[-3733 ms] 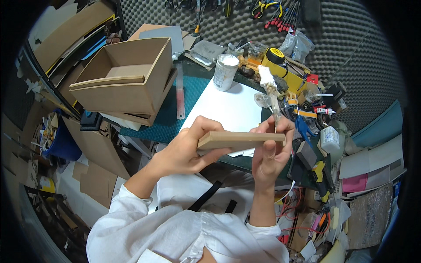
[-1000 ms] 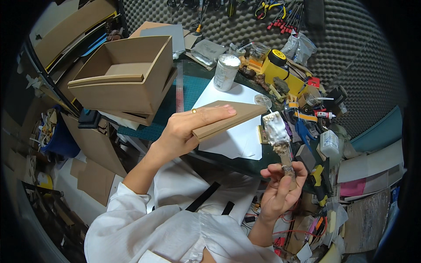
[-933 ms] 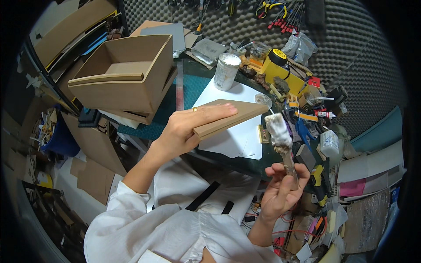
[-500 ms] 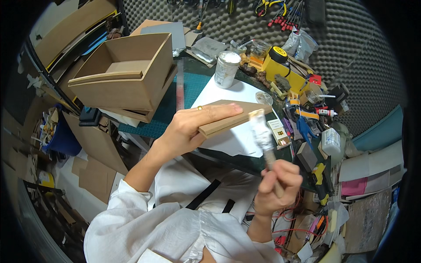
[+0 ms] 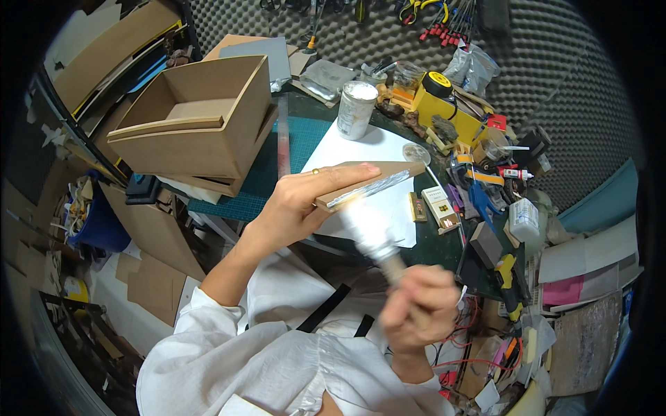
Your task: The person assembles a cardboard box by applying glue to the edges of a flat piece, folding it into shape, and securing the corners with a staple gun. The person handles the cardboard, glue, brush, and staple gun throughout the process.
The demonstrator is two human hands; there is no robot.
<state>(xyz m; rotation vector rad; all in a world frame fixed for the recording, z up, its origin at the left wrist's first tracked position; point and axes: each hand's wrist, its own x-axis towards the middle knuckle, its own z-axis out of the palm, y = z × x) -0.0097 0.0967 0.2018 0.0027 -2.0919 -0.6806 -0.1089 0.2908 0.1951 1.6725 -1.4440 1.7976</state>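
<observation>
1. Sprawling across the upper half of the view, the cluttered surface [image 5: 444, 253] carries a green cutting mat [image 5: 274, 163] at about 10 o'clock from the middle and a white sheet of paper [image 5: 364, 152] just right of it.
2. Sitting at 10 o'clock on that mat, a large open brown box [image 5: 198, 121] lies tipped on its side with its mouth facing up and left; thin board pieces lie under it.
3. Filling the 6 o'clock edge is the person's white shirt [image 5: 277, 360], with a dark strap [image 5: 329, 308] crossing the chest.
4. Held near the centre, above the paper, is a flat brown board [image 5: 378, 173], tilted, its near edge showing a pale glossy streak.
5. Gripping that board from the left is the left hand [image 5: 302, 201], fingers laid flat along the top face and thumb beneath; a ring shows on one finger.
6. At 5 o'clock from the board, the right hand [image 5: 420, 305] is closed in a fist around a brush [image 5: 374, 232]; both are blurred. The brush's pale head points up-left and meets the board's near edge.
7. Standing at 12 o'clock beyond the paper is a white-smeared can [image 5: 356, 109].
8. Further right, at 1 o'clock, sit a yellow block [image 5: 447, 111] with a tape measure [image 5: 437, 83] on top, and small tubes and bottles among the clutter.
</observation>
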